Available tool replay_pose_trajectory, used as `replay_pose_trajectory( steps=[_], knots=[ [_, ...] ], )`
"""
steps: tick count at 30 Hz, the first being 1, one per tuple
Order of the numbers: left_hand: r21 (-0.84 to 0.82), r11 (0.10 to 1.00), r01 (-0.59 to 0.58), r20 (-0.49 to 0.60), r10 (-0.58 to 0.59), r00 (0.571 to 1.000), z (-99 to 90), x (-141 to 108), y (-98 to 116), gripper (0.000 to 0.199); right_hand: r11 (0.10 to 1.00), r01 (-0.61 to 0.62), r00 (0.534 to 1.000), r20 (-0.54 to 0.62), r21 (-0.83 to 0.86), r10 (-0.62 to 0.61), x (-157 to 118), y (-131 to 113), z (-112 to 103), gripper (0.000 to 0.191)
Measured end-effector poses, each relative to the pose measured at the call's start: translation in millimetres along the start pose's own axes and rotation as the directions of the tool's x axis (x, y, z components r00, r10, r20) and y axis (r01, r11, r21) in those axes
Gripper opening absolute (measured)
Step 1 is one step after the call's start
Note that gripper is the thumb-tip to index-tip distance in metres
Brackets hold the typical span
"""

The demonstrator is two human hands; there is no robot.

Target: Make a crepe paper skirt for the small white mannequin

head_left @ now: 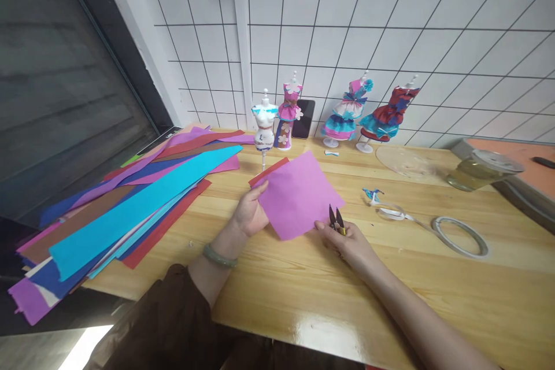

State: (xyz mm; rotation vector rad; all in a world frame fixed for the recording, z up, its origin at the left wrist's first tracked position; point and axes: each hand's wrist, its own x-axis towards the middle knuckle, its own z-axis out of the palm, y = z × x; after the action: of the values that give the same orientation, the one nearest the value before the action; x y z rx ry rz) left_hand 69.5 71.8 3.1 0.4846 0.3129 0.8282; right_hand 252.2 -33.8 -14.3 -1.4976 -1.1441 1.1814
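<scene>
A square purple paper sheet (301, 196) is stretched between my two hands above the table. My left hand (252, 211) pinches its left corner, with the thumb on top. At the lower right edge, the thumb and finger of my right hand (347, 243) grip the same sheet. Small black-bladed scissors (336, 218) are tucked in that right hand, blades pointing up and slightly apart; most of the handle is hidden. Behind the sheet lies a red paper piece (269, 171), partly covered. A white mini mannequin (264, 126) stands just beyond.
Coloured paper strips (143, 196) are piled at left. Dressed mini mannequins (288, 115) and a phone (304, 118) stand by the tiled wall. To the right are a tape roll (460, 237), a small blue bow (373, 194), a cup of liquid (482, 171) and an orange-topped tray (526, 159).
</scene>
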Motion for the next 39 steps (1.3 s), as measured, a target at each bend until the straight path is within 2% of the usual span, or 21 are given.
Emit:
replay_pose_trajectory(
  steps=[5,10,14,17,23,27,32,39],
  knots=[
    [-0.034,0.999,-0.036,-0.041,0.035,0.999,-1.7,0.5,5.7,0.03,0.994,0.018,1.0,0.003,0.11,-0.018,0.4,1.0,-3.0,0.044],
    [-0.043,0.997,-0.068,-0.046,0.066,0.997,-1.5,-0.5,14.1,0.031,0.96,-0.064,0.994,0.108,0.274,0.036,4.7,9.0,-6.9,0.051],
    [-0.048,0.997,-0.066,-0.053,0.063,0.997,-0.7,-2.6,18.4,0.033,0.962,-0.148,0.98,0.166,0.23,0.111,4.6,8.9,-8.2,0.05],
    [-0.059,0.996,-0.064,-0.048,0.061,0.997,0.0,-3.9,19.9,0.033,0.967,-0.155,0.971,0.21,0.203,0.111,1.2,4.0,-6.9,0.047],
    [-0.104,0.994,-0.045,-0.024,0.042,0.999,0.5,-7.5,23.3,0.03,0.937,-0.236,0.946,0.279,0.258,0.161,-4.3,-0.9,-1.6,0.046],
    [-0.153,0.987,-0.042,-0.017,0.04,0.999,0.5,-9.9,25.5,0.032,0.925,-0.241,0.935,0.324,0.293,0.14,-6.1,-2.6,-0.3,0.045],
    [-0.182,0.983,-0.01,-0.022,0.006,1.0,0.8,-10.0,26.3,0.037,0.868,-0.245,0.935,0.342,0.432,0.094,-7.0,-5.3,-2.3,0.038],
    [-0.181,0.984,0.0,-0.005,-0.001,1.0,-0.7,-8.9,24.1,0.037,0.866,-0.235,0.937,0.34,0.441,0.081,-6.2,-7.9,0.3,0.037]
  ],
)
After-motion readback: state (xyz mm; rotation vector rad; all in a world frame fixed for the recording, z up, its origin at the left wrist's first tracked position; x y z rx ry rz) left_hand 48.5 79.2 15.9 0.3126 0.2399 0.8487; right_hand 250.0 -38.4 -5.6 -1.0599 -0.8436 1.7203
